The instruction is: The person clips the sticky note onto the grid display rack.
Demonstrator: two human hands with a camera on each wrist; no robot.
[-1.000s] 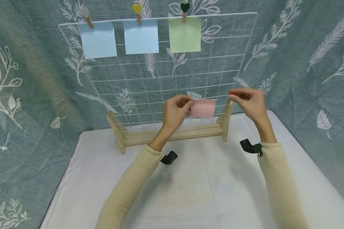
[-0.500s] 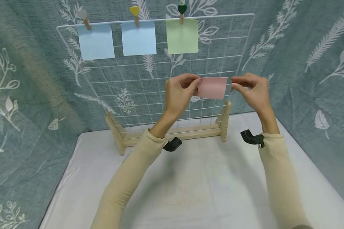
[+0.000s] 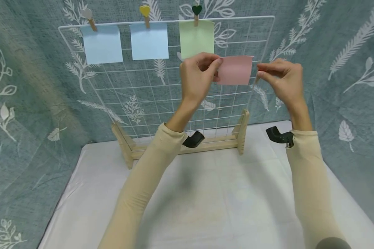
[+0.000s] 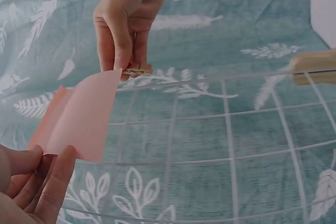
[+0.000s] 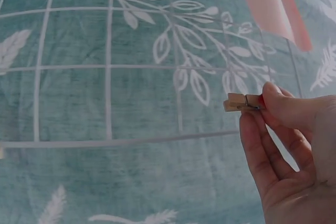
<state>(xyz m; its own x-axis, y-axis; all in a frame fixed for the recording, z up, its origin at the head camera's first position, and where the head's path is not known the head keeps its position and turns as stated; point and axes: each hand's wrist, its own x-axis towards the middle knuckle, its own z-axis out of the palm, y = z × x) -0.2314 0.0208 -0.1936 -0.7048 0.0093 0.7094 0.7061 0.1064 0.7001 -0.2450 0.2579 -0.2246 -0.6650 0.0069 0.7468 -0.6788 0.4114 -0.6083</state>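
Observation:
My left hand pinches a pink sticky note by its left edge, in front of the upper right part of the white wire grid. In the left wrist view the note curls, with thumb and fingers on its near edge. My right hand is just right of the note, pinching a small wooden clothespin with a bit of red showing under the thumb. Two blue notes and a green note hang from the grid's top bar on clothespins with heart tops.
The grid stands in a wooden base on a white-covered table. A green curtain with white leaf prints surrounds it. Black camera mounts stick out from both wrists.
Both hands have risen from low on the grid toward its upper right, carrying the pink sticky note and the clothespin. The head view has shifted slightly.

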